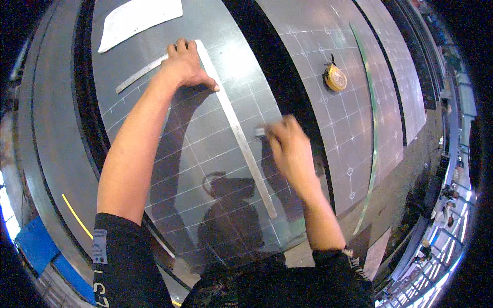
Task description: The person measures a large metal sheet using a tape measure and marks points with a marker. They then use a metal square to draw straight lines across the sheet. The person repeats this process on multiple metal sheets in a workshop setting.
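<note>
A metal framing square (239, 134) lies on the dark steel plate (154, 203), its long leg running toward me and its short one to the left. My left hand (184, 65) grips it near the corner, fingers bent over the short leg and thumb on the long leg. Right of the long leg, my right hand (290, 146) is closed in a pinch, smeared by motion. A small whitish piece (259, 132), perhaps chalk, shows at its fingertips, too blurred to name surely. Thin white lines form a grid on the plate.
White paper (141, 20) lies at the far left of the plate. Beyond a dark gap, a second marked plate (339, 128) bears a yellow tape measure (335, 78) and a long greenish strip (371, 102). A yellow cord (77, 215) lies at left. People (446, 213) appear far right.
</note>
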Available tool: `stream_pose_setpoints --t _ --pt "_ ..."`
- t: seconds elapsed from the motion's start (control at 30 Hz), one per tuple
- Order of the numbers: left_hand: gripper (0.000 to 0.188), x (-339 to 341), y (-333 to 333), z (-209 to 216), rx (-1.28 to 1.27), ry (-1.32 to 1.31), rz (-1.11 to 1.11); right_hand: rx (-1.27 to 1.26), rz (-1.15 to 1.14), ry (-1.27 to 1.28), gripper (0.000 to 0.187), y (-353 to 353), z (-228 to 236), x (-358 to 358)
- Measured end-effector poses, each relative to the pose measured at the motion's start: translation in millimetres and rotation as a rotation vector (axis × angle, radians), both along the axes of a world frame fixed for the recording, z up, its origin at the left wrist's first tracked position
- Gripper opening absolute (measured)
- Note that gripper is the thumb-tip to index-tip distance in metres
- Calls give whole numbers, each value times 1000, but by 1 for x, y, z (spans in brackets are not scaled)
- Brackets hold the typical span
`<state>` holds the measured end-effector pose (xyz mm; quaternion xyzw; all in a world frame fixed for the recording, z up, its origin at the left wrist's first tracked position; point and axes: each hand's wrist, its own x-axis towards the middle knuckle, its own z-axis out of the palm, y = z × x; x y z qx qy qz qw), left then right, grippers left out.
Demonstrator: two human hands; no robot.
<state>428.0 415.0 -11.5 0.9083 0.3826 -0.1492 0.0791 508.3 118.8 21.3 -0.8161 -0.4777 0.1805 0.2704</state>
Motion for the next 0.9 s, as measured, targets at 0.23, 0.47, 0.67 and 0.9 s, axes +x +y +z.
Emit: stream_pose_setpoints --t 0.23,0.47,0.67,0.9 --pt "136 4 -4 10 -29 -11 26 118 31 -141 23 166 -33 42" --pt "132 3 -4 7 -25 -39 28 113 77 -139 25 213 -50 39" --pt "130 5 2 -6 13 -20 4 96 110 -171 26 201 -48 31" --pt "134 10 3 -2 86 50 -51 -54 139 -131 24 102 -25 4"
